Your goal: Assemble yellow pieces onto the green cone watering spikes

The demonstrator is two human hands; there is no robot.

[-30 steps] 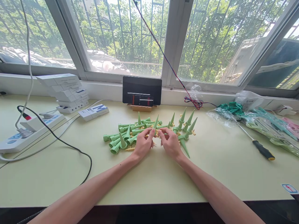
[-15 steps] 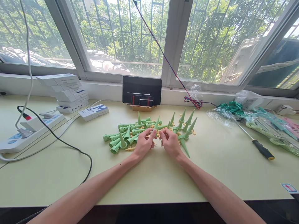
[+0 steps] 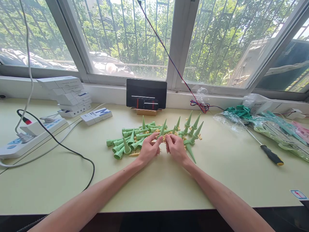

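A heap of green cone-shaped spikes (image 3: 131, 139) lies on the pale green table (image 3: 154, 180), some flat, some upright. Small yellow pieces (image 3: 134, 154) are scattered among them. My left hand (image 3: 147, 149) pinches one green spike (image 3: 162, 129) that points up and to the right. My right hand (image 3: 175, 147) sits close beside it, fingers curled in a pinch near the spike's base; what it holds is too small to make out. Several upright spikes (image 3: 195, 129) stand just behind my right hand.
A power strip (image 3: 29, 137) with black and white cables sits at the left, beside stacked white boxes (image 3: 69, 95). A dark tablet (image 3: 146, 93) and phone lean at the sill. A screwdriver (image 3: 270, 154) and plastic bags (image 3: 272, 127) lie at the right.
The spike in my left hand has tilted a little more to the right, and my right hand's fingers have closed in nearer to its base. Arms have barely moved.
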